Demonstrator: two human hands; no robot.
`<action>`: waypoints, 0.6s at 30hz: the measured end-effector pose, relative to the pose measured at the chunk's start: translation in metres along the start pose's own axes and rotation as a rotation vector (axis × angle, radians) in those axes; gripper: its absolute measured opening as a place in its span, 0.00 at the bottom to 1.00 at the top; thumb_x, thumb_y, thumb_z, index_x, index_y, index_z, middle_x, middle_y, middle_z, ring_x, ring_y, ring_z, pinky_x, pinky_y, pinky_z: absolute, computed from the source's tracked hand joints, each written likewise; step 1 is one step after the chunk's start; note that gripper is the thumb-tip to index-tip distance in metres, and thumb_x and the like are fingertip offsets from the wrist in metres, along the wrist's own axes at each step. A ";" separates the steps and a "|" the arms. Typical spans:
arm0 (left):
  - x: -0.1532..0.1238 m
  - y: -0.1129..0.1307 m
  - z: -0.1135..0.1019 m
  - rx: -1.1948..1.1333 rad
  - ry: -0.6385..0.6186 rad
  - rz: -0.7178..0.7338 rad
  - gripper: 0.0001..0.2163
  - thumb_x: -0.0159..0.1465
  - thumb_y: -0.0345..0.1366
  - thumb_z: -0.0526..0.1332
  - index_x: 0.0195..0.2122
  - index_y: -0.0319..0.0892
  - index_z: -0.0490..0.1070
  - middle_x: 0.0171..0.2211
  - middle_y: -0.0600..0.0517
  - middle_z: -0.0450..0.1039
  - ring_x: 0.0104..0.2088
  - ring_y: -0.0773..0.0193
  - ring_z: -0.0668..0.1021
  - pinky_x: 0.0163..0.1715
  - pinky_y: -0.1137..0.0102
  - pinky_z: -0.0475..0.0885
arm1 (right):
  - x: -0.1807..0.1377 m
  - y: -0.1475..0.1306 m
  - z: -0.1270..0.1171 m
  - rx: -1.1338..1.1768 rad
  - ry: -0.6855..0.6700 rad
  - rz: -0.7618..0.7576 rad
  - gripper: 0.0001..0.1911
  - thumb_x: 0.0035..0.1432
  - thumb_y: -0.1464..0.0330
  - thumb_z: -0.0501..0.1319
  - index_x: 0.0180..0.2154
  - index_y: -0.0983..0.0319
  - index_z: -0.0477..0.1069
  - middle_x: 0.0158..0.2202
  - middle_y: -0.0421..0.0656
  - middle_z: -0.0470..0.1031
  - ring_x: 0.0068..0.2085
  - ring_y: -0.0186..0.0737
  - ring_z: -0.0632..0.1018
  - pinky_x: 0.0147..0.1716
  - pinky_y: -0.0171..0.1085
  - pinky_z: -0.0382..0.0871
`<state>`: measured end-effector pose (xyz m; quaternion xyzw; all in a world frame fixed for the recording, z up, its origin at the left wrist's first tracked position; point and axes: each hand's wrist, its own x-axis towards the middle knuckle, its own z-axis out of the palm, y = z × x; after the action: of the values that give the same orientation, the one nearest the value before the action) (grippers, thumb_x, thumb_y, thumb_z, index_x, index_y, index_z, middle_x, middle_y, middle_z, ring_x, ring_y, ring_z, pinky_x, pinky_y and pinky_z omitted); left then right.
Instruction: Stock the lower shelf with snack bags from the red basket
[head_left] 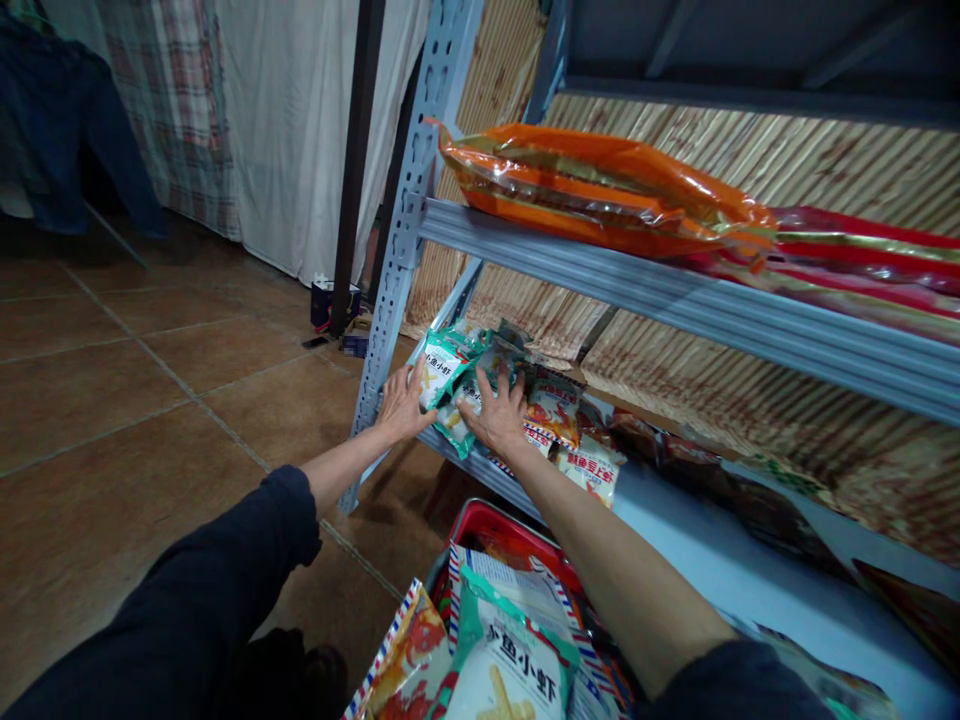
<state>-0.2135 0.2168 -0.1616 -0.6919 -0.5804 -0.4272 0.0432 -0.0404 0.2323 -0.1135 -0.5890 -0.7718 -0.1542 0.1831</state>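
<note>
On the lower shelf, several green-and-white snack bags lie bunched at the left end. My left hand (405, 405) grips the left edge of the front snack bag (444, 368), its thumb low on the bag and its fingers along the side. Just to the right, my right hand (496, 412) rests with spread fingers on another green-and-white bag (491, 362), partly covering it. Below my forearms stands a red container (480, 515) heaped with snack bags; a green-and-white bag (510, 660) lies on top.
Red-and-white snack bags (555, 405) lie right of my hands on the shelf. Overhead, the middle shelf beam (675, 305) carries an orange package (600, 190) and red packages (870, 245). A perforated metal post (397, 250) rises at the left. Small boxes (334, 300) stand on the tiled floor.
</note>
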 end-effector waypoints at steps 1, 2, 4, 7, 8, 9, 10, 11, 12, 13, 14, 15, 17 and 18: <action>-0.001 -0.001 0.001 -0.009 0.004 0.005 0.45 0.49 0.42 0.61 0.62 0.40 0.32 0.54 0.41 0.52 0.55 0.50 0.58 0.52 0.58 0.54 | 0.000 0.000 0.000 -0.002 -0.012 0.000 0.34 0.54 0.50 0.49 0.60 0.53 0.47 0.64 0.47 0.36 0.61 0.65 0.41 0.50 0.60 0.51; -0.001 -0.001 0.001 -0.017 0.010 0.014 0.45 0.49 0.42 0.62 0.62 0.41 0.32 0.55 0.41 0.51 0.55 0.50 0.58 0.52 0.58 0.54 | 0.000 -0.001 0.001 0.001 -0.022 0.002 0.34 0.54 0.50 0.49 0.60 0.52 0.47 0.64 0.47 0.37 0.61 0.65 0.41 0.50 0.60 0.51; -0.003 -0.002 0.002 -0.034 0.023 0.039 0.45 0.50 0.42 0.62 0.62 0.41 0.33 0.56 0.40 0.51 0.56 0.50 0.57 0.53 0.58 0.54 | 0.000 -0.001 0.001 0.010 -0.035 0.011 0.34 0.54 0.50 0.49 0.59 0.53 0.47 0.64 0.48 0.37 0.60 0.65 0.43 0.50 0.59 0.50; -0.004 -0.004 0.002 -0.067 0.041 0.061 0.44 0.51 0.42 0.61 0.62 0.41 0.33 0.57 0.40 0.50 0.56 0.51 0.57 0.52 0.58 0.55 | 0.000 0.000 0.001 0.016 -0.036 0.021 0.33 0.54 0.51 0.49 0.59 0.53 0.48 0.63 0.48 0.38 0.61 0.64 0.43 0.51 0.58 0.50; -0.005 -0.004 0.002 -0.082 0.050 0.067 0.43 0.52 0.43 0.61 0.62 0.41 0.33 0.57 0.40 0.50 0.56 0.52 0.58 0.52 0.58 0.56 | 0.000 0.000 0.001 0.017 -0.037 0.020 0.33 0.54 0.51 0.49 0.59 0.54 0.48 0.63 0.48 0.39 0.61 0.64 0.43 0.51 0.58 0.50; -0.006 -0.005 0.002 -0.097 0.057 0.080 0.42 0.53 0.43 0.60 0.62 0.41 0.33 0.57 0.40 0.50 0.56 0.52 0.58 0.52 0.59 0.57 | 0.000 0.000 0.001 0.018 -0.039 0.018 0.32 0.55 0.52 0.49 0.59 0.54 0.48 0.63 0.49 0.39 0.61 0.63 0.43 0.51 0.57 0.50; -0.006 -0.005 0.002 -0.112 0.064 0.098 0.41 0.54 0.42 0.60 0.62 0.42 0.34 0.57 0.41 0.50 0.57 0.53 0.58 0.53 0.59 0.56 | -0.001 0.000 0.002 0.021 -0.040 0.016 0.32 0.55 0.53 0.49 0.59 0.55 0.49 0.63 0.49 0.40 0.61 0.62 0.43 0.51 0.57 0.50; -0.007 -0.005 0.002 -0.126 0.072 0.118 0.40 0.55 0.42 0.59 0.62 0.42 0.35 0.57 0.42 0.51 0.57 0.54 0.58 0.53 0.59 0.56 | -0.001 0.000 0.002 0.024 -0.040 0.017 0.31 0.55 0.53 0.49 0.59 0.55 0.49 0.63 0.49 0.40 0.61 0.61 0.44 0.51 0.56 0.50; -0.008 -0.006 0.003 -0.142 0.080 0.132 0.38 0.55 0.41 0.59 0.62 0.43 0.36 0.57 0.42 0.51 0.57 0.55 0.57 0.54 0.60 0.56 | -0.001 0.000 0.002 0.029 -0.040 0.020 0.31 0.55 0.53 0.49 0.59 0.55 0.50 0.63 0.49 0.40 0.61 0.60 0.44 0.51 0.56 0.51; -0.008 -0.006 0.003 -0.158 0.087 0.140 0.37 0.56 0.41 0.59 0.61 0.42 0.37 0.57 0.42 0.51 0.57 0.55 0.57 0.54 0.60 0.56 | -0.001 0.000 0.003 0.033 -0.038 0.024 0.31 0.55 0.54 0.49 0.59 0.55 0.50 0.63 0.50 0.41 0.61 0.60 0.44 0.51 0.56 0.51; -0.009 -0.006 0.004 -0.174 0.096 0.138 0.36 0.56 0.40 0.58 0.61 0.42 0.38 0.57 0.42 0.52 0.57 0.56 0.58 0.55 0.60 0.55 | -0.001 -0.001 0.003 0.036 -0.034 0.027 0.30 0.56 0.54 0.49 0.58 0.56 0.50 0.63 0.50 0.41 0.61 0.59 0.44 0.51 0.55 0.51; -0.009 -0.007 0.005 -0.187 0.105 0.131 0.35 0.56 0.39 0.58 0.61 0.41 0.39 0.57 0.42 0.52 0.57 0.56 0.58 0.55 0.61 0.55 | -0.001 -0.001 0.003 0.038 -0.032 0.029 0.30 0.56 0.54 0.49 0.58 0.56 0.50 0.63 0.50 0.41 0.61 0.59 0.45 0.51 0.55 0.51; -0.010 -0.007 0.006 -0.203 0.115 0.124 0.35 0.56 0.39 0.58 0.61 0.40 0.41 0.56 0.42 0.53 0.57 0.56 0.58 0.55 0.61 0.56 | -0.001 0.000 0.004 0.036 -0.029 0.027 0.30 0.56 0.55 0.49 0.58 0.56 0.51 0.62 0.50 0.42 0.61 0.59 0.45 0.51 0.55 0.52; -0.009 -0.008 0.006 -0.205 0.119 0.126 0.35 0.56 0.38 0.58 0.61 0.40 0.41 0.56 0.42 0.54 0.56 0.56 0.59 0.55 0.62 0.56 | 0.000 0.001 0.004 0.034 -0.029 0.025 0.29 0.56 0.55 0.49 0.58 0.56 0.51 0.62 0.50 0.42 0.61 0.59 0.46 0.51 0.55 0.52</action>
<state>-0.2164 0.2157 -0.1749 -0.7011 -0.4857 -0.5210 0.0335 -0.0401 0.2342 -0.1176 -0.5974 -0.7696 -0.1304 0.1838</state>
